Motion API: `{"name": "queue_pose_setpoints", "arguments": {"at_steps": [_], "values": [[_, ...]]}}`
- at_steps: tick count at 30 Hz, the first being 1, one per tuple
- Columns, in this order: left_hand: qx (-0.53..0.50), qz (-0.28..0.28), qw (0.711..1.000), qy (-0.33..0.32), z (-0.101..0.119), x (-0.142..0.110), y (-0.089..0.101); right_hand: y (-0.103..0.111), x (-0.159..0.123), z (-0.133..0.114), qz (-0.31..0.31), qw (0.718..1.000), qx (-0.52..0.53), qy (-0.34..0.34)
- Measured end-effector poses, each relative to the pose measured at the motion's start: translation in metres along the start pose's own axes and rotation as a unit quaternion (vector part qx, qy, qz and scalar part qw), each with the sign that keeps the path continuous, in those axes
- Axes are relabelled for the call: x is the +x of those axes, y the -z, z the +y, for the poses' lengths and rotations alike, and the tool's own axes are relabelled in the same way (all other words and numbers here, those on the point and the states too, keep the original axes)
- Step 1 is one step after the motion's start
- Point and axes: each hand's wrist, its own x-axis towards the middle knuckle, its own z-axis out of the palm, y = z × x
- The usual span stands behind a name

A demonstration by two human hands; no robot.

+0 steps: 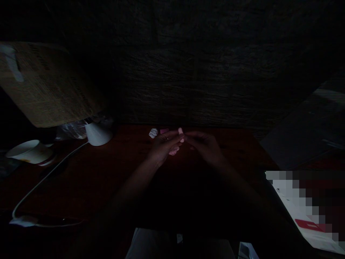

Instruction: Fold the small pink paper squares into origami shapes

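The scene is very dark. My left hand (165, 145) and my right hand (205, 146) meet over the far middle of a dark reddish table (107, 172). Between their fingertips is a small pink piece (181, 133), pinched from both sides. A second pale pink lump (174, 151) shows just under my left hand's fingers. A little behind the hands lie a small white crumpled piece (153, 133) and a flat pink piece (164, 131).
A brown cardboard box (45, 86) leans at the left. Below it stand a white lamp base (98, 133) with a white cable (40, 183) and a white bowl (28, 151). White and red printed paper (307, 219) lies at the right. A dark textured wall (188, 72) rises behind the table.
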Motion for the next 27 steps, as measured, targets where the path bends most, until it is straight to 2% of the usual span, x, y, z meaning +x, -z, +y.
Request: {"name": "queue_pose_setpoints", "arguments": {"at_steps": [11, 21, 24, 27], "values": [[0.054, 0.015, 0.998, -0.038, -0.0049, 0.0014, 0.0034, -0.0007, -0.0007, -0.0022, -0.002, 1.0, -0.019, -0.006], [0.044, 0.046, 0.995, -0.082, -0.0013, -0.0003, 0.001, -0.0024, -0.0013, 0.0013, -0.007, 1.0, -0.018, -0.015], [0.055, 0.049, 0.994, -0.075, -0.0006, -0.0007, 0.0014, -0.0041, -0.0012, 0.0029, -0.025, 0.999, -0.025, -0.006], [0.052, 0.054, 0.993, -0.096, 0.0005, -0.001, 0.0009, -0.0056, -0.0009, 0.0053, -0.044, 0.999, -0.023, 0.003]]}}
